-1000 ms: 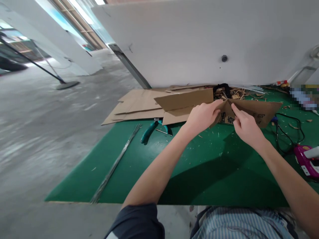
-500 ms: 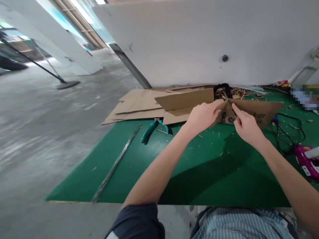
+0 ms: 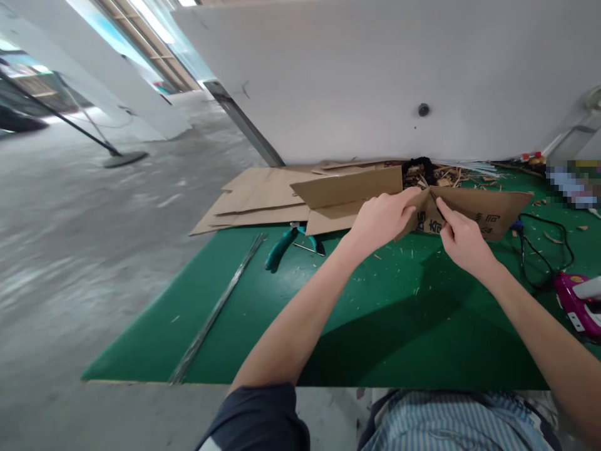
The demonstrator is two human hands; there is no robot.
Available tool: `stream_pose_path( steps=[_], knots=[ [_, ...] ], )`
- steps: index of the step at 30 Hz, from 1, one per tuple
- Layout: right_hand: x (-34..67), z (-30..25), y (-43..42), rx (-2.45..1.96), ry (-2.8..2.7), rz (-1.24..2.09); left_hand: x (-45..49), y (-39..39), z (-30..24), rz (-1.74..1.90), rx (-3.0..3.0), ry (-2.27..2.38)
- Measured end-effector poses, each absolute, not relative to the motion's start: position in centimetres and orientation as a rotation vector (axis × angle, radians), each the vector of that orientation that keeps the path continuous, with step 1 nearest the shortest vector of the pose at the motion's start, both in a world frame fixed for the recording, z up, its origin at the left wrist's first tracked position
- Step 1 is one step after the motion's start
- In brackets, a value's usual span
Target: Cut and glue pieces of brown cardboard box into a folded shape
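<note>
A folded brown cardboard piece [image 3: 488, 210] with dark printed characters stands on the green table mat [image 3: 328, 326] near the back wall. My left hand [image 3: 382, 219] grips its left part at the fold, fingers curled round the edge. My right hand [image 3: 462, 238] pinches the same fold from the right, forefinger stretched along the crease. A longer plain cardboard flap [image 3: 350, 188] runs off to the left behind my left hand.
Flat cardboard sheets [image 3: 258, 194] lie at the back left. Teal-handled pliers [image 3: 286, 243] and a long metal rod [image 3: 218, 307] rest on the mat's left. A pink glue gun [image 3: 575, 304] with black cord [image 3: 544, 250] is at right. Scraps litter the back.
</note>
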State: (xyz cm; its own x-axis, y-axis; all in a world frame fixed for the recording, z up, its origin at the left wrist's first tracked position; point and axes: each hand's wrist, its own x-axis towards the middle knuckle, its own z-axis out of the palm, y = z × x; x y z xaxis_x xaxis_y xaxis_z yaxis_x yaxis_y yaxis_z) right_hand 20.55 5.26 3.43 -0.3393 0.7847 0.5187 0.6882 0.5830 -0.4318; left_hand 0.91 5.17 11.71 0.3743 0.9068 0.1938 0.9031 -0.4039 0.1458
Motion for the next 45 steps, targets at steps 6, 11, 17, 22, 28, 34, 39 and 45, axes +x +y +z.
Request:
stream_pose_path(
  steps=[6,11,17,22,28,34,39,45],
  knots=[
    [20.5,2.8,4.8,-1.218,-2.122,0.16,0.8,5.2,11.7,0.388,2.589,1.712],
    [20.5,2.1,4.6,-1.249,-2.132,0.07,0.8,5.3,11.4,0.409,2.602,1.689],
    [20.3,3.3,5.4,-1.259,-2.14,0.137,0.8,5.4,11.4,0.382,2.612,1.702],
    [20.9,1.9,4.8,-1.203,-2.122,0.153,0.7,5.3,11.5,0.385,2.613,1.709],
    [20.8,2.3,5.3,-1.161,-2.108,0.147,0.9,5.2,11.6,0.38,2.597,1.707],
    [20.7,2.5,5.4,-1.178,-2.105,0.204,0.9,5.3,11.6,0.356,2.575,1.734],
    [21.3,1.2,4.9,-1.162,-2.091,0.185,0.8,5.4,11.4,0.393,2.605,1.72],
    [20.9,3.3,5.9,-1.178,-2.1,0.203,0.8,5.4,11.4,0.387,2.629,1.714]
  ],
)
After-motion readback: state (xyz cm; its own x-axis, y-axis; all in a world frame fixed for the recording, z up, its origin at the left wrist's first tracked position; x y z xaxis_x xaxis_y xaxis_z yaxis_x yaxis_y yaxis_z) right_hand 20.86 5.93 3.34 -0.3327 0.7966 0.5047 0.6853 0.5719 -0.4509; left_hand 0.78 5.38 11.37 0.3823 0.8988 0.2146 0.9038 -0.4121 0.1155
